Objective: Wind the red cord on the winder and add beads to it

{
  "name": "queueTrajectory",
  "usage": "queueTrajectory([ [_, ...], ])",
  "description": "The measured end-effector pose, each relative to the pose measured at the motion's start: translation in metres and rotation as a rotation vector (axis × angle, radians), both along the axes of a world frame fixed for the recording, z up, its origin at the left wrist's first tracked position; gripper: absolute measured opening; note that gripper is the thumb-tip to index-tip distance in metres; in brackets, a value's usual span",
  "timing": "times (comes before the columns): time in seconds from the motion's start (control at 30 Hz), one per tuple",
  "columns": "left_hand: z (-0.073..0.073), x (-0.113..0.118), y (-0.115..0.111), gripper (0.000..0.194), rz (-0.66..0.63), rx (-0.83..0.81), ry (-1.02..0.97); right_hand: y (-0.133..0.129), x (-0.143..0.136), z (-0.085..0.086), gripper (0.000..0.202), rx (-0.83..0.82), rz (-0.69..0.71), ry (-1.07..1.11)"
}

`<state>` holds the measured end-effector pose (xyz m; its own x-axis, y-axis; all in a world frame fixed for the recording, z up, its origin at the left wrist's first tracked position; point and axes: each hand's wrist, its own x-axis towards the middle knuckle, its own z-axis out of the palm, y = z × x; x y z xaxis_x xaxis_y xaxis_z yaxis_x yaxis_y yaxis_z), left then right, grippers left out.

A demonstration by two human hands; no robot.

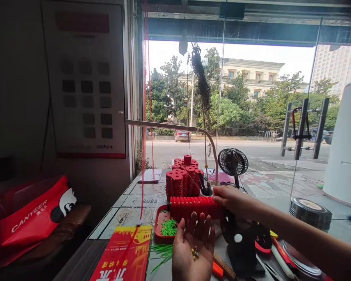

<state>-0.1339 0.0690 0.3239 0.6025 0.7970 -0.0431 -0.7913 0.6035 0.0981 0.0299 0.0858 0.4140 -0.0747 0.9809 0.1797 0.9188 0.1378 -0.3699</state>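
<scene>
Palm up and cupped, my left hand (187, 240) holds a few small yellowish beads (194, 253) in its hollow, its fingers slightly bent. Just beyond the fingertips lies a long row of red spools (190, 207), packed side by side, with small light dots along the top. My right hand (229, 200) reaches in from the right, its fingers closed on the right end of this row. A black stand (241, 249) is below my right wrist. Left of the row, a red tray (157, 230) contains many small green pieces (169, 227).
Stacks of red spools (181, 179) stand behind the row, near a black fan (233, 162) and a curved lamp arm (212, 144). Green sticks (162, 253) and a red-yellow packet (125, 253) lie at left. Rolls of tape (310, 212) and tools are at right.
</scene>
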Motion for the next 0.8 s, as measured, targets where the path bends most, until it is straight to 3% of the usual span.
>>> queueTrajectory([
  [0.13,0.002,-0.001,0.001,0.058,-0.003,-0.003,0.008,-0.008,-0.006,0.003,0.02,0.089,-0.014,-0.067],
  [0.23,0.004,0.0,0.0,0.059,0.0,-0.031,0.021,-0.03,-0.027,-0.001,0.017,0.223,0.013,-0.091],
  [0.37,0.01,0.002,-0.003,0.06,0.076,-0.137,0.047,-0.054,-0.06,-0.025,0.019,0.262,0.327,-0.227],
  [0.47,0.018,0.003,-0.006,0.067,0.042,-0.173,0.03,-0.054,-0.071,-0.045,0.016,0.346,0.475,-0.435],
  [0.63,0.025,0.001,-0.009,0.072,-0.012,-0.154,0.045,-0.043,-0.067,-0.066,0.013,0.395,0.452,-0.485],
  [0.8,0.02,0.002,-0.01,0.071,-0.005,-0.133,0.02,-0.045,-0.07,-0.065,0.012,0.335,0.403,-0.431],
])
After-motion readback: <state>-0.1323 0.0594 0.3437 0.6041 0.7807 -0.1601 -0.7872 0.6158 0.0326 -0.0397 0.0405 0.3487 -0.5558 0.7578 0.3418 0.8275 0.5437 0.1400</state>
